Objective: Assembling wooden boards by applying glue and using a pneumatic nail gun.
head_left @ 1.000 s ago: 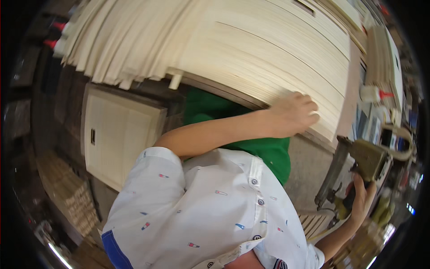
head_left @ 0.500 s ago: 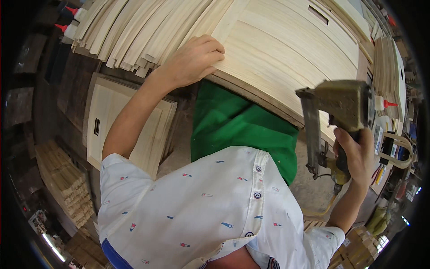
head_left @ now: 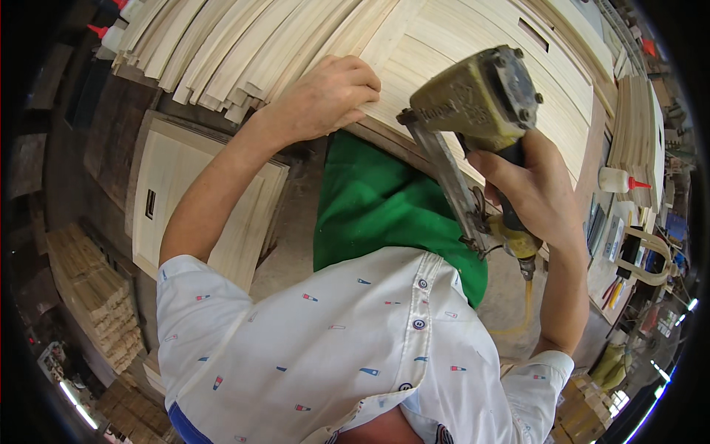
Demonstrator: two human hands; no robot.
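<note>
My right hand is wrapped round the handle of a pneumatic nail gun. The tool, with a yellowish worn body and a long metal magazine, is held up over the near edge of a pale wooden panel. A yellow air hose hangs from its lower end. At the panel's near left corner, my left hand grips the edge with bent fingers; its fingertips are partly hidden. The panel lies flat on the bench and has a dark rectangular slot near its far right.
Loose wooden strips lie left of the panel. Another slotted panel leans low on the left, near stacked wood. To the right are a white glue bottle, stacked boards and a clamp-like frame. Green cloth covers my lap.
My right hand has brought the nail gun leftward and up, from the panel's right side to above its near edge. My left hand stays at the corner.
</note>
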